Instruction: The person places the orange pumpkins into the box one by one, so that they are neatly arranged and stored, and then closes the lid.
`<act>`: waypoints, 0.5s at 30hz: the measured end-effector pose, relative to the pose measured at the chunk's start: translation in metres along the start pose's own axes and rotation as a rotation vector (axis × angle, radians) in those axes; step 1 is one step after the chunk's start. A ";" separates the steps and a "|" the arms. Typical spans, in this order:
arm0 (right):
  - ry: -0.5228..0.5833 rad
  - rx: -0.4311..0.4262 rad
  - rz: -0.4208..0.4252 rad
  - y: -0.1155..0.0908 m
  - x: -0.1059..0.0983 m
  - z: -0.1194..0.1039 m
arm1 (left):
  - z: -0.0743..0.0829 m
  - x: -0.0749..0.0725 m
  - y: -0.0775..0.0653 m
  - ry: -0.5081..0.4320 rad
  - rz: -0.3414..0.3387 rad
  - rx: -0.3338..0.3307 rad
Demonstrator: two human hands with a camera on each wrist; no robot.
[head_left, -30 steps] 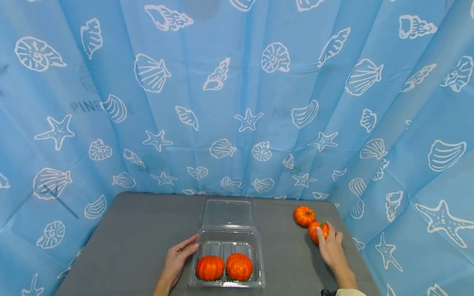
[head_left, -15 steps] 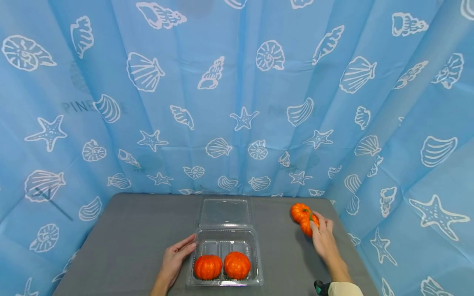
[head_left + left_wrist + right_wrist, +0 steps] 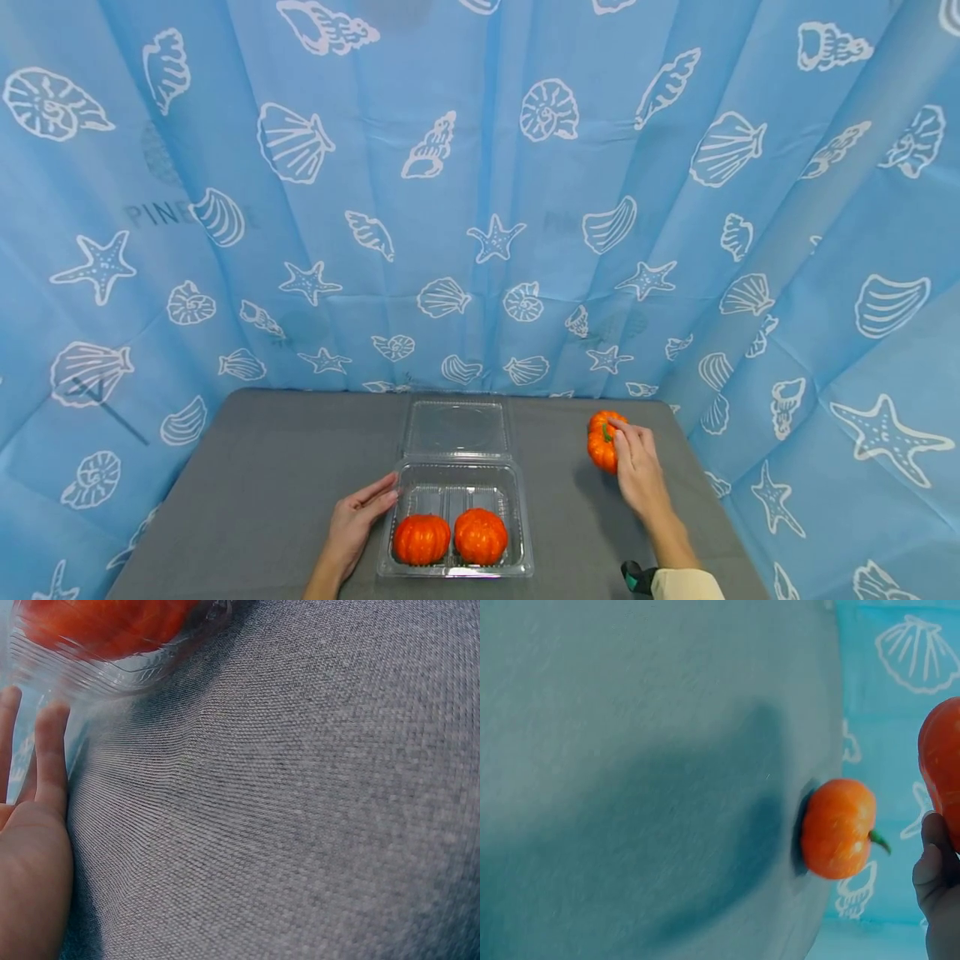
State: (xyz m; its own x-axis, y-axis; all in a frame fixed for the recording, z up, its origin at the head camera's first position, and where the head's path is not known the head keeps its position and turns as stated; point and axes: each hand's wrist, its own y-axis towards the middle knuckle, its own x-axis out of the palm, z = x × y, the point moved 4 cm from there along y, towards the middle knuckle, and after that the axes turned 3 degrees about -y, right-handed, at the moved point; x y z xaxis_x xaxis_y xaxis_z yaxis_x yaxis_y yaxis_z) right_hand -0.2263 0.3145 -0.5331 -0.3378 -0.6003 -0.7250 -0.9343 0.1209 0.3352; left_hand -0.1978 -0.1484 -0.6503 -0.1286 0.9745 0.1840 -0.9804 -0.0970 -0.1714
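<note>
My right hand [image 3: 639, 477] grips a small orange pumpkin [image 3: 602, 452] with a green stem, at the table's right side. The right wrist view has this pumpkin [image 3: 943, 761] at its edge, raised off the table above the fingers. A second small pumpkin [image 3: 838, 829] sits on the table, mostly hidden behind the held one in the head view. My left hand [image 3: 352, 525] has extended fingers at the left rim of a clear plastic clamshell container [image 3: 522, 521]. Two orange-red pumpkins, a left one [image 3: 422, 540] and a right one [image 3: 481, 537], lie in its near half.
The container's hinged lid [image 3: 456, 429] lies folded back flat behind the tray. A grey cloth covers the table [image 3: 315, 450]. Blue curtains [image 3: 480, 208] with white shell prints hang close behind the table and along both sides.
My right hand has lifted the nearer pumpkin and shifted it left, so that it overlaps the far one in the head view. The left hand and the container stay in place.
</note>
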 end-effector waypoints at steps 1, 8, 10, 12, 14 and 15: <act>0.006 -0.003 -0.002 0.000 0.001 -0.002 | 0.000 0.000 0.000 -0.003 -0.001 0.001; 0.037 -0.055 0.004 0.006 0.005 -0.018 | -0.001 0.000 0.000 -0.013 -0.010 -0.001; 0.044 -0.063 0.004 0.007 0.006 -0.023 | -0.001 0.000 0.000 -0.013 -0.012 0.005; 0.044 -0.061 0.001 0.007 0.007 -0.028 | -0.001 0.000 0.000 -0.012 -0.013 0.009; 0.044 -0.054 -0.005 0.008 0.008 -0.031 | 0.000 0.000 0.000 -0.012 -0.011 0.011; 0.046 -0.052 -0.011 0.007 0.008 -0.033 | 0.000 0.000 0.000 -0.011 -0.011 0.010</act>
State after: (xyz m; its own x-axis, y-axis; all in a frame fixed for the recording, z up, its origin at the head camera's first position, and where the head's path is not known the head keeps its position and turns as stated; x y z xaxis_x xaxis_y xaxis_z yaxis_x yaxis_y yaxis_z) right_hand -0.2321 0.2844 -0.5164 -0.3208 -0.6372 -0.7007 -0.9304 0.0736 0.3591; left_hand -0.1976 -0.1481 -0.6506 -0.1195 0.9732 0.1963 -0.9831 -0.0884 -0.1601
